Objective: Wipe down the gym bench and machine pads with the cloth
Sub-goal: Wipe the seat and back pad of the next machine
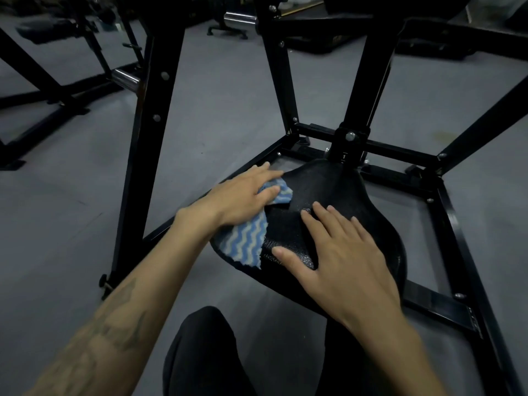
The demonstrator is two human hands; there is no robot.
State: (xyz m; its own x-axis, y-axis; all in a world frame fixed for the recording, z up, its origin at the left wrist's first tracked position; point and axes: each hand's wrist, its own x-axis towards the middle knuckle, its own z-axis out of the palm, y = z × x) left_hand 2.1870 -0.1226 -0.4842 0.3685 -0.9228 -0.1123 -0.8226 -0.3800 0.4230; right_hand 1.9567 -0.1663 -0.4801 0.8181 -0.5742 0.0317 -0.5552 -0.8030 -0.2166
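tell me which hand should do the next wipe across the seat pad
Left. The left hand already presses the blue striped cloth flat on the seat pad; the right hand rests bare on it.

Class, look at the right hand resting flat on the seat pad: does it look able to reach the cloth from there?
Probably yes. The right hand lies flat and empty on the black seat pad, with bare pad between it and the blue wavy-striped cloth. The left hand presses on the cloth, though, so taking it means that hand lifting.

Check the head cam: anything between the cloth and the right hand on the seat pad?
Nothing: only bare black seat pad separates the cloth under the left hand from the right hand, seen in the head view.
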